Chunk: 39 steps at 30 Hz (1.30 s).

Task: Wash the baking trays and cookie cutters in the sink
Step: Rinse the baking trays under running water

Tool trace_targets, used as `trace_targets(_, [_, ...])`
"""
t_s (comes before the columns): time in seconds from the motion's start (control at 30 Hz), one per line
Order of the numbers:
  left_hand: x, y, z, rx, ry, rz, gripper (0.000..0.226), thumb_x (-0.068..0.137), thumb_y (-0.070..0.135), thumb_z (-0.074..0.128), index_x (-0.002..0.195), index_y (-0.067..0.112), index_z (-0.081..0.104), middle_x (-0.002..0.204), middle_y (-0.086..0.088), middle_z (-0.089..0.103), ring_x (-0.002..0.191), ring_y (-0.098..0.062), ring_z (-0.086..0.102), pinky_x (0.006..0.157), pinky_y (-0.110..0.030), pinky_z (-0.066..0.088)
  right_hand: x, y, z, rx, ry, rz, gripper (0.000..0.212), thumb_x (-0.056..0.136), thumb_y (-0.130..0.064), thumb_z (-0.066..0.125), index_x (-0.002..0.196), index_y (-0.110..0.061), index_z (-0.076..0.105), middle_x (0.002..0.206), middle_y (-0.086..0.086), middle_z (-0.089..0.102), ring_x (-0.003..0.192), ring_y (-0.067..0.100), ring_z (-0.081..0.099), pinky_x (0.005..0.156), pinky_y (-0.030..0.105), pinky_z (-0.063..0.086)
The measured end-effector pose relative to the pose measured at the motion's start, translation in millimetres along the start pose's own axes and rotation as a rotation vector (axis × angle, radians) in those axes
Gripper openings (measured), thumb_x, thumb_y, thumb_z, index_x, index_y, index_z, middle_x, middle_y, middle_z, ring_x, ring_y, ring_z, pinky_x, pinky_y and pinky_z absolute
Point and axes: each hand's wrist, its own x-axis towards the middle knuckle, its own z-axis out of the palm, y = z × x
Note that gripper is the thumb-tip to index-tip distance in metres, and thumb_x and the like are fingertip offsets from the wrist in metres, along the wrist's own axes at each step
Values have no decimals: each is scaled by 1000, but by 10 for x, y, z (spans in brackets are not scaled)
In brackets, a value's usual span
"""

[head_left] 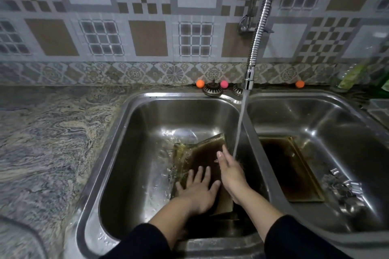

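In the left basin of the steel double sink (130, 124), the browned rectangular metal baking tray (202, 153) leans on the divider. Flat left hand (199, 190) should rub firmly; right hand (229, 171), fingers straight, steadies its edge under the water stream (242, 120).

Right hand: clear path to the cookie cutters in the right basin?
Probably yes. The right hand is open on the tray in the left basin; only the low divider separates it from the cookie cutters, which lie uncovered.

A dark, browned baking tray (202, 153) is seen tilted in the left sink basin (147, 132), wet under running water. A second tray (288, 170) lies flat in the right basin (315, 115); metal cookie cutters (341, 187) are heaped just beside it.
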Motion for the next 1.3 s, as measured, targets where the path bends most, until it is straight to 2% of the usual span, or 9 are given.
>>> trace_targets(0.17, [18, 433, -104, -73, 165, 244, 55, 100, 53, 15, 149, 43, -8, 158, 14, -20, 145, -13, -22, 114, -57, -11, -108, -88, -228, 72, -1, -83, 52, 97, -53, 24, 145, -35, 32, 150, -3, 38, 138, 16, 33, 107, 30, 27])
trace_targets(0.4, [402, 452, -468, -164, 424, 169, 51, 102, 47, 13, 153, 38, 6, 161, 13, -4, 149, -14, -7, 120, -43, -4, -192, -194, -491, 87, 58, -257, 47, 97, -47, 31, 141, -33, 41, 139, -15, 45, 124, -5, 34, 101, 16, 27])
trace_targets(0.57, [152, 328, -361, 45, 448, 173, 55, 102, 48, 11, 154, 30, 2, 162, 2, -4, 148, -15, -7, 120, -35, -4, -65, -279, -598, 113, 179, -254, 46, 97, -46, 38, 143, -35, 37, 148, -7, 39, 136, 11, 35, 101, 23, 29])
trace_targets(0.67, [51, 178, -414, 155, 583, 86, 58, 100, 53, 14, 153, 32, 4, 162, 2, -4, 149, -21, -4, 120, -45, 1, -20, -307, -601, 169, 178, -229, 49, 95, -45, 45, 143, -39, 35, 150, -3, 37, 138, 17, 34, 101, 27, 32])
trace_targets(0.73, [11, 86, -516, -103, 562, -31, 64, 99, 55, 22, 153, 31, -1, 162, -5, 0, 147, -30, 13, 118, -48, 18, -26, -334, -573, 167, 129, -225, 52, 93, -46, 49, 142, -44, 32, 152, -4, 33, 139, 18, 32, 105, 35, 33])
trace_targets(0.83, [-64, -41, -588, -545, 556, 10, 70, 99, 44, 39, 154, 23, 2, 152, -10, 36, 135, -28, 41, 110, -39, 36, -38, -356, -512, 120, 51, -231, 57, 92, -44, 52, 144, -44, 29, 152, -5, 32, 138, 19, 32, 106, 38, 33])
trace_targets(1.0, [-265, -129, -628, -738, 796, 150, 47, 100, 12, 44, 146, 20, 37, 126, 14, 51, 116, 2, 43, 82, 6, 28, 119, -292, -430, -306, -80, -193, 76, 91, -55, 47, 149, -43, 0, 159, 2, 12, 143, 26, 22, 111, 45, 27])
trace_targets(1.13, [-321, -47, -625, -738, 900, 269, 48, 99, 8, 46, 146, 19, 38, 137, 15, 44, 127, 4, 37, 92, 6, 24, 225, -387, -370, -552, -171, -95, 84, 89, -65, 41, 143, -47, -22, 157, 4, -24, 147, 34, 0, 116, 51, 14])
trace_targets(1.3, [-402, 304, -486, -460, 953, 354, 53, 100, 16, 45, 149, 30, 32, 141, 12, 49, 123, 3, 44, 95, -6, 30, 120, -851, -242, -102, -164, -279, 76, 91, -60, 40, 143, -50, -14, 159, -4, 11, 144, 23, 20, 116, 42, 19])
